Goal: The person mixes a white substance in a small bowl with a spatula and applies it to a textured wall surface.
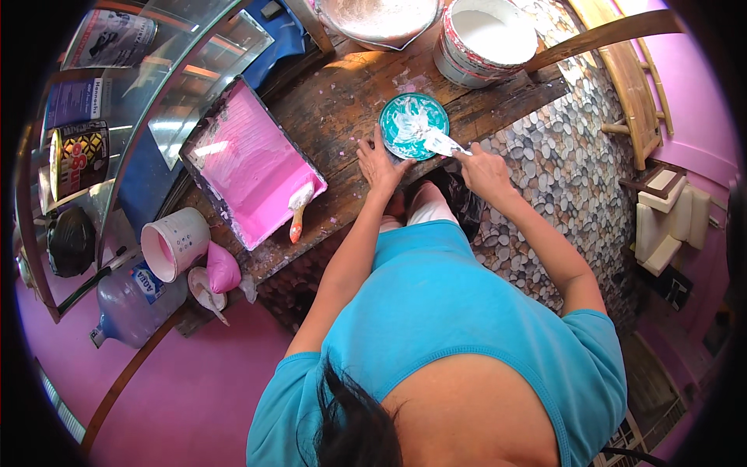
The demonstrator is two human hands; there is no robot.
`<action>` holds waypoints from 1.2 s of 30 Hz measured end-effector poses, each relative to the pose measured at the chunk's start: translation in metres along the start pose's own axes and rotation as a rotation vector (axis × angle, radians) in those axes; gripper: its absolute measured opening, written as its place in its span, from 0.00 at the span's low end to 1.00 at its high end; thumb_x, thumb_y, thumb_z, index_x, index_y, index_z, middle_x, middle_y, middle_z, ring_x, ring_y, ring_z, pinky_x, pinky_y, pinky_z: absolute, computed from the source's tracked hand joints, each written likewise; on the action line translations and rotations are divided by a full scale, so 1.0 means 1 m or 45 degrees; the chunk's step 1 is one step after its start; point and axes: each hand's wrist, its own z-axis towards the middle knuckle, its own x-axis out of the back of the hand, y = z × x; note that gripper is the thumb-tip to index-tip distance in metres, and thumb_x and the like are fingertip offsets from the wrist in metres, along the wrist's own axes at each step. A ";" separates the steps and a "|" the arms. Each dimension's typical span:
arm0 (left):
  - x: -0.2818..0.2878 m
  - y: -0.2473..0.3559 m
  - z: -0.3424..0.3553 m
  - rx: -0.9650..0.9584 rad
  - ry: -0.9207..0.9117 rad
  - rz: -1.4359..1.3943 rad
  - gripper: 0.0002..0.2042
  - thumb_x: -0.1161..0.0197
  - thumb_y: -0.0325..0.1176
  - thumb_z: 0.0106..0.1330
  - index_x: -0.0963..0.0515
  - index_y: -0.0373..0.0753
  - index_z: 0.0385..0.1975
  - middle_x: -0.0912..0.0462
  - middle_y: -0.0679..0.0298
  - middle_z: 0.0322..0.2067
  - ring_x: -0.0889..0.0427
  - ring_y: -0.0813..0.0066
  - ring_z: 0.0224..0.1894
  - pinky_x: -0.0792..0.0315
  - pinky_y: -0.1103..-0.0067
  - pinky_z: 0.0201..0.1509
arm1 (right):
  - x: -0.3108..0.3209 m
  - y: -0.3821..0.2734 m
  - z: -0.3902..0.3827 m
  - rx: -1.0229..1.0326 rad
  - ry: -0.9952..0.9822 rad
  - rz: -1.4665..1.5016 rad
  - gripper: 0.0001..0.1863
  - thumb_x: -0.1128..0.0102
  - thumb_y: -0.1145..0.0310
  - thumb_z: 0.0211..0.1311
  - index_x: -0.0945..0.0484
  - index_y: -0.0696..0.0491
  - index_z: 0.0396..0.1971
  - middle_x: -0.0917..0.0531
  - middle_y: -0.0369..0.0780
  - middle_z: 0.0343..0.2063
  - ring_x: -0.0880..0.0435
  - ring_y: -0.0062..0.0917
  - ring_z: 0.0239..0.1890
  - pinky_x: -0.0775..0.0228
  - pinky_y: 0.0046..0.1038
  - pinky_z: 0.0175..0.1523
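Observation:
A round teal lid (395, 142) smeared with white paste lies on the wooden table near its front edge. My left hand (381, 167) grips the lid's near left rim, thumb and fingers spread along the edge. In my right hand (485, 176), the fingers are closed round the handle of a putty knife (442, 143). The knife's blade is coated white and sits over the right side of the lid, against the paste. The end of its handle is hidden in my fist.
Left of the lid lies a paint tray (264, 159) with pink paint and a paintbrush (299, 204) on its rim. Behind stand a white bucket (475, 70) and a wide basin (377, 19). A white pail (175, 243) and a large water bottle (128, 311) are at far left.

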 end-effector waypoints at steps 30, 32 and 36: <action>-0.005 -0.001 0.000 -0.049 0.080 -0.015 0.57 0.17 0.46 0.31 0.42 0.46 0.68 0.35 0.52 0.51 0.32 0.50 0.52 0.33 0.61 0.54 | -0.064 -0.005 0.017 -0.151 0.229 0.242 0.19 0.43 0.73 0.58 0.17 0.43 0.49 0.23 0.44 0.33 0.17 0.42 0.33 0.24 0.40 0.37; -0.005 -0.001 -0.001 -0.037 0.073 -0.010 0.57 0.17 0.46 0.31 0.41 0.46 0.68 0.35 0.52 0.51 0.32 0.50 0.52 0.33 0.61 0.54 | -0.061 0.000 0.021 -0.132 0.248 0.385 0.18 0.43 0.72 0.59 0.17 0.43 0.48 0.23 0.44 0.33 0.17 0.42 0.33 0.25 0.41 0.37; -0.004 -0.001 -0.002 -0.030 0.082 0.004 0.57 0.17 0.46 0.31 0.41 0.46 0.67 0.35 0.52 0.51 0.32 0.50 0.52 0.33 0.61 0.54 | -0.039 0.007 0.021 -0.120 0.238 0.629 0.16 0.44 0.70 0.61 0.16 0.44 0.48 0.22 0.44 0.32 0.17 0.42 0.34 0.26 0.41 0.36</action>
